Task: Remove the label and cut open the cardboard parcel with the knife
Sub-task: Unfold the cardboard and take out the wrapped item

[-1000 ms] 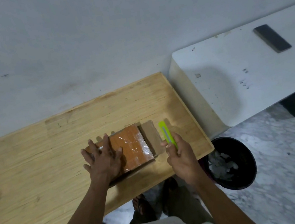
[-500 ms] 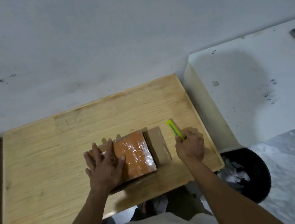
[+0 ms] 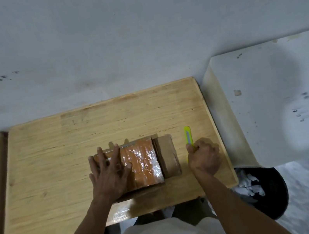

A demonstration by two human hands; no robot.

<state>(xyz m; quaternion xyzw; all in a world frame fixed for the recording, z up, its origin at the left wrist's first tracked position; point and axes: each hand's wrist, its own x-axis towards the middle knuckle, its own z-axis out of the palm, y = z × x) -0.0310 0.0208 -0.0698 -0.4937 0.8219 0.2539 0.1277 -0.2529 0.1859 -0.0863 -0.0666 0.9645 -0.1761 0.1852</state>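
Down comes the right hand (image 3: 204, 156), gripping the yellow-green utility knife (image 3: 188, 135) right of the orange-taped cardboard parcel (image 3: 142, 161) mid-table; left hand (image 3: 108, 172) splayed, pinning it. Cutting's next: blade to seam.

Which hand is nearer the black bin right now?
Right. The right hand, gripping the knife, is up-left of the bin; the left hand lies on the parcel, farther away.
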